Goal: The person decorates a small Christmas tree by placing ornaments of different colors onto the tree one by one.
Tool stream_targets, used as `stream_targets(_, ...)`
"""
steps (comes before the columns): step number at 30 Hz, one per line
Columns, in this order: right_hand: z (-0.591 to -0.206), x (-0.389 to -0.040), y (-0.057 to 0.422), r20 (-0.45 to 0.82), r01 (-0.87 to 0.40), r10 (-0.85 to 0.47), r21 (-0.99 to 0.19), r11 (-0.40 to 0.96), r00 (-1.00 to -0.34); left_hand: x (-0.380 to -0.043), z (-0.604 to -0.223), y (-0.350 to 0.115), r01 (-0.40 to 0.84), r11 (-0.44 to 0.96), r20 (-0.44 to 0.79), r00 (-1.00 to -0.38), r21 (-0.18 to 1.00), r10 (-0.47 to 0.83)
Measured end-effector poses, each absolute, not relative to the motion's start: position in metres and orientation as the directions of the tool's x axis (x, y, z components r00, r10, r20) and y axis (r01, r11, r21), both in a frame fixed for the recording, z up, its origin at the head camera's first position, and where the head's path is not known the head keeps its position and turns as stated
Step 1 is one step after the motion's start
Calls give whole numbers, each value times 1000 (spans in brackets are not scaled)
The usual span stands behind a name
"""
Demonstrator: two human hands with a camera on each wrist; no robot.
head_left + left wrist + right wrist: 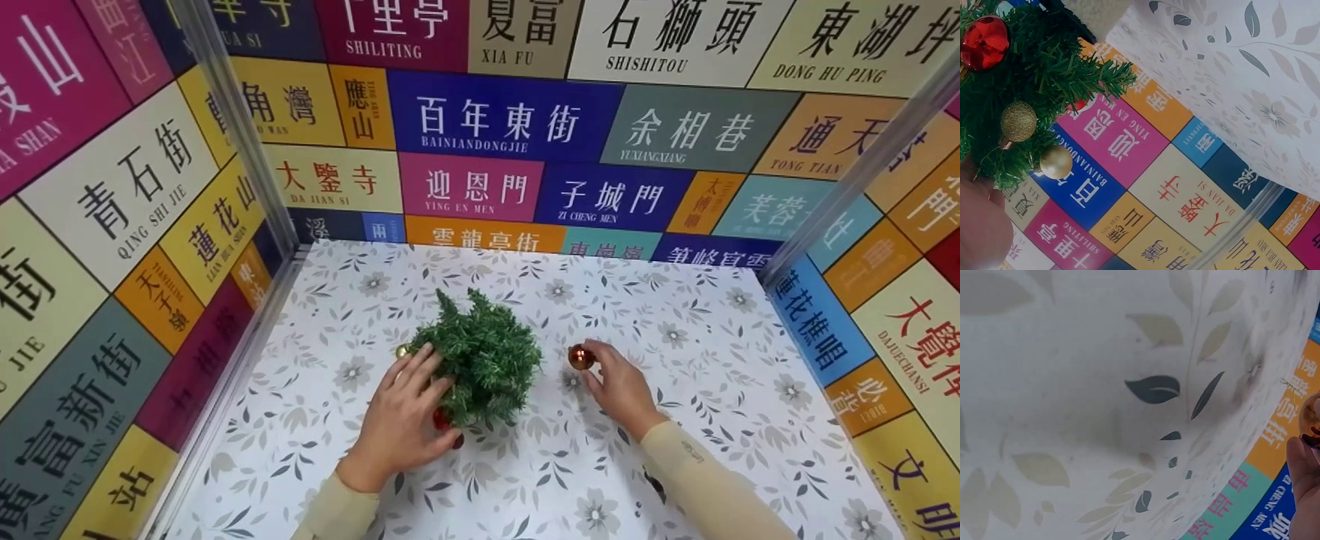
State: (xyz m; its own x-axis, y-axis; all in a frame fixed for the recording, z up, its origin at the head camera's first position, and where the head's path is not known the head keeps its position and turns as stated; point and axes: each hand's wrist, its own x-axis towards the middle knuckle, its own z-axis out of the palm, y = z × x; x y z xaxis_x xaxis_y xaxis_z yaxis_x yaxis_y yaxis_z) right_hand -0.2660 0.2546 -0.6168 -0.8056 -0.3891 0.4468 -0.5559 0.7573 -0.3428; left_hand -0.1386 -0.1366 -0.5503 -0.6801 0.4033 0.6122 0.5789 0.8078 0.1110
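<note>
A small green artificial Christmas tree stands on the table, seen from above. My left hand lies along its left side, fingers extended and touching the branches. Beside that hand show a gold ball and a red ball. In the left wrist view, a shiny red bauble, a glittery gold bauble and a smooth pale gold bauble hang among the branches. Right of the tree, my right hand pinches a shiny copper-coloured bauble between thumb and fingers. A thin gold thread sticks out from it.
The table is covered with a white cloth printed with grey leaves and flowers. Colourful panels with Chinese lettering wall in the back and both sides. Clear upright strips stand at the back corners.
</note>
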Motion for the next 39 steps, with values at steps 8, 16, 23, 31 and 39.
stream_targets(8,-601,-238,249,498,-651,-451,-366,665,-740,-138,-550,-137,566,819,611,-680,88,405)
stream_targets(16,-588,-211,242,550,-722,-494,-346,599,-674,-139,-550,-136,575,813,624,-668,86,406)
stream_targets(23,-580,-197,239,583,-793,-556,-302,528,-592,-140,-549,-136,577,811,631,-665,94,400)
stream_targets(31,-572,-183,234,581,-836,-615,-254,486,-534,-140,-550,-136,577,812,632,-663,90,401)
stream_targets(39,-565,-173,226,613,-870,-627,-249,425,-481,-141,-551,-134,592,799,656,-645,105,391)
